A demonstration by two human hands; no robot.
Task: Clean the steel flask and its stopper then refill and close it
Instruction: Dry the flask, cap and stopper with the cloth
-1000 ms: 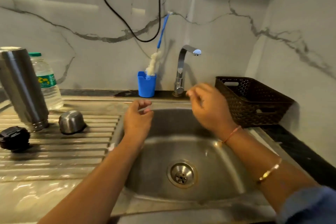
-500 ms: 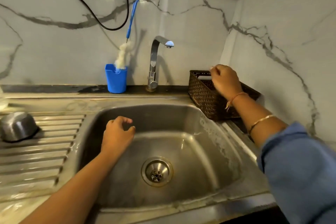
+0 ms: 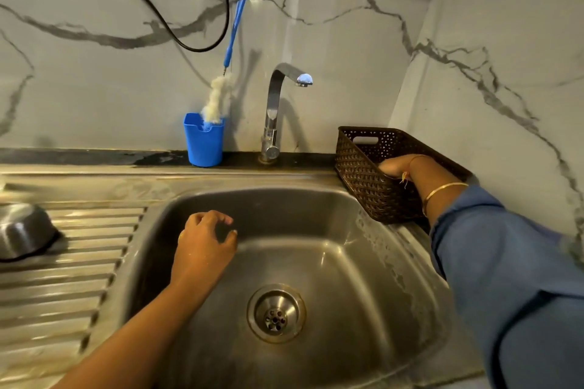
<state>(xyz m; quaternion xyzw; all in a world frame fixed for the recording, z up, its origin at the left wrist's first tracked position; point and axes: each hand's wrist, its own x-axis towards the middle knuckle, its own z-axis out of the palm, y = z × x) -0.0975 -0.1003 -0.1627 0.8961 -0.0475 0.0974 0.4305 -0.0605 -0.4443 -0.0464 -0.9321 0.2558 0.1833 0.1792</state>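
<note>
The steel flask and its black stopper are out of view to the left. Only the flask's steel cup lid (image 3: 23,229) shows, upside down on the ribbed drainboard (image 3: 79,278) at the left edge. My left hand (image 3: 203,241) hovers over the left side of the steel sink basin (image 3: 331,262), fingers loosely curled, holding nothing. My right hand (image 3: 396,166) reaches down inside the dark woven basket (image 3: 360,174) at the sink's right corner; its fingers are hidden by the basket wall.
A steel tap (image 3: 275,110) stands behind the basin. Left of it, a blue cup (image 3: 203,140) holds a blue-handled bottle brush (image 3: 221,95). A black cable (image 3: 177,31) hangs on the marble wall. The drain (image 3: 276,313) sits in the basin's middle.
The view turned right, so the flask, water bottle and stopper left the frame. My right hand moved from near the tap to the basket rim, then down inside it. My left hand lowered slightly.
</note>
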